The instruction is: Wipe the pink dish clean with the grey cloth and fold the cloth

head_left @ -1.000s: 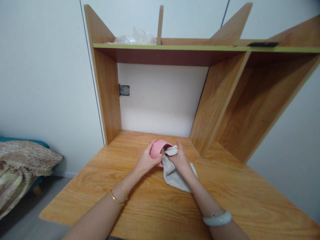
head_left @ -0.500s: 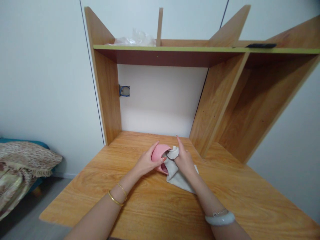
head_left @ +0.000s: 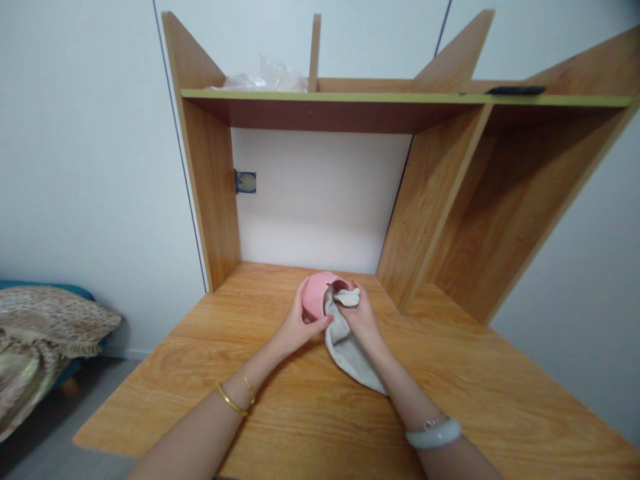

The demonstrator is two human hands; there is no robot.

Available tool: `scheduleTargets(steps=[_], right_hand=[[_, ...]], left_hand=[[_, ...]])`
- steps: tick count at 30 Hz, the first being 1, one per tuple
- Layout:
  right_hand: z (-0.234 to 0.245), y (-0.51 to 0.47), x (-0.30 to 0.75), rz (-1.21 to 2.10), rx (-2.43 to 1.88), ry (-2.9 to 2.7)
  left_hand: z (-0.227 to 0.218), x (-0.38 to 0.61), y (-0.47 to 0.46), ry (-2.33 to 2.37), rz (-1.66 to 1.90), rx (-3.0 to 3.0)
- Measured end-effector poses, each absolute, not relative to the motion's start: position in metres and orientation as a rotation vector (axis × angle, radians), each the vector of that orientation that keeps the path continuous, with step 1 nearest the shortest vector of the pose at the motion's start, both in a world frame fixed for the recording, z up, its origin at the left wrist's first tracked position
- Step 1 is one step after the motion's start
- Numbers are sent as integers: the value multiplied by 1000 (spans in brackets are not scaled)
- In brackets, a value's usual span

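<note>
A pink bowl-like container [head_left: 316, 295] is held tilted above the desk, its opening facing right and toward me. My left hand [head_left: 299, 323] wraps round its left side, thumb at the lower rim. At the opening, my right hand [head_left: 361, 313] grips a light grey cloth [head_left: 345, 343]. Part of the cloth is tucked inside the container, and the rest hangs down below my right wrist. Some of the right fingers are hidden by the cloth and the rim.
The wooden desk [head_left: 300, 427] carries a shelf unit [head_left: 330, 98] at its back. Crumpled clear plastic [head_left: 265, 77] and a flat black object [head_left: 516, 90] lie on the shelf. An open wall socket box [head_left: 246, 182] shows behind. To the left is a patterned blanket [head_left: 45, 320].
The pink container has been raised slightly and turned, showing more of its outer side. My right hand has pushed the cloth further into the opening, and the hanging part has shifted left.
</note>
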State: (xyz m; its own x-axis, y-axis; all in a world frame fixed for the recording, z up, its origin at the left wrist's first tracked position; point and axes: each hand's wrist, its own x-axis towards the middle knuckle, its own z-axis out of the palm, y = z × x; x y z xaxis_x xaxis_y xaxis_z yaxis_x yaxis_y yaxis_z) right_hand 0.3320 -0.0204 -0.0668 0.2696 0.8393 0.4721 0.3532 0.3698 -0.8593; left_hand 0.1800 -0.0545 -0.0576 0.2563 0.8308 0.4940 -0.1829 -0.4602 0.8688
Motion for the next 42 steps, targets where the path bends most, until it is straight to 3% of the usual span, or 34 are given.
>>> scheduleTargets(steps=[9,20,25,32,42], right_hand=[[-48,-38,339,187,-1603,-1642],[-42,-50,329,-84,-1483,-2035],[-44,-48,335,-8,-1465,-1969],[-48,-44,335,138,-1552,-1648],[-69,-16,339,498,-1247,-1322]], left_hand=[[-49,162,-52,1050,1154,2030],[-32,145,-56,1218,943,2343],[-38,151,-58,1263,916,2306],[-51,159,-46,858,1106,1775],[-59,174,-47,660,1263,1649]])
